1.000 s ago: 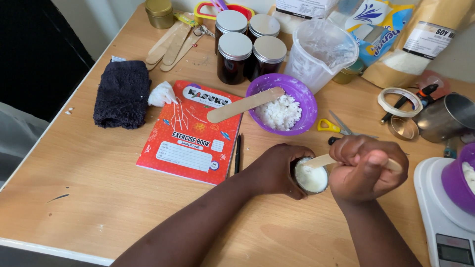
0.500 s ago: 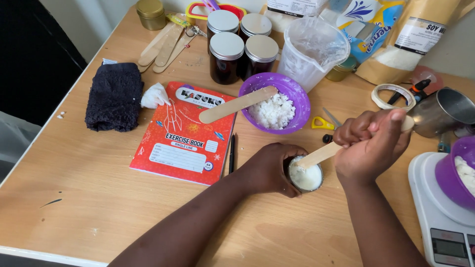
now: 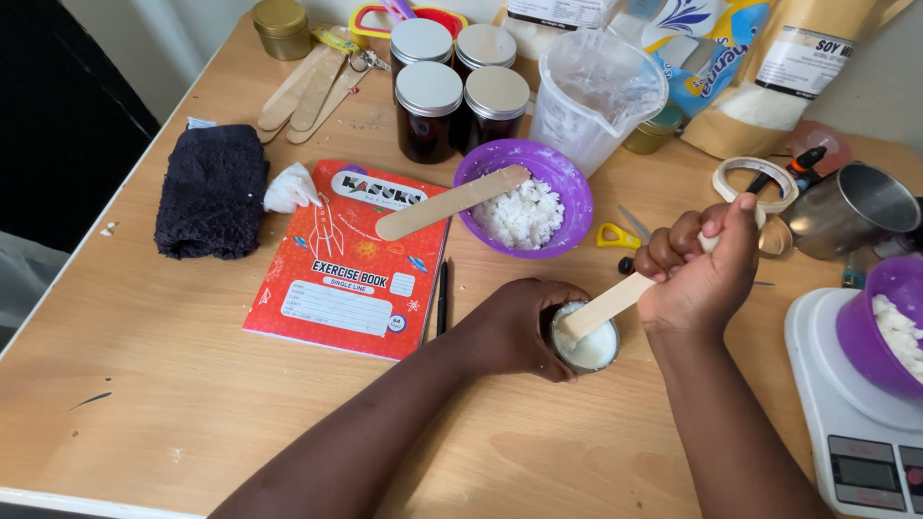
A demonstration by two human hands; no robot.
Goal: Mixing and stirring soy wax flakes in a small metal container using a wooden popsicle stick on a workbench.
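Left hand (image 3: pixel 514 327) wraps around a small jar (image 3: pixel 586 341) of white wax; right hand (image 3: pixel 707 274) clamps a wooden stick (image 3: pixel 606 306) dipped in it, beside the purple bowl (image 3: pixel 524 192).

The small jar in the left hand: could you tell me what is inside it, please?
The small jar holds a white waxy mass, with the wooden stick dipping in. The left hand covers its wall; depth is hidden.

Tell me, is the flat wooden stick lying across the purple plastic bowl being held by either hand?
No, the flat wooden stick rests untouched on the purple plastic bowl; the right hand grips another.
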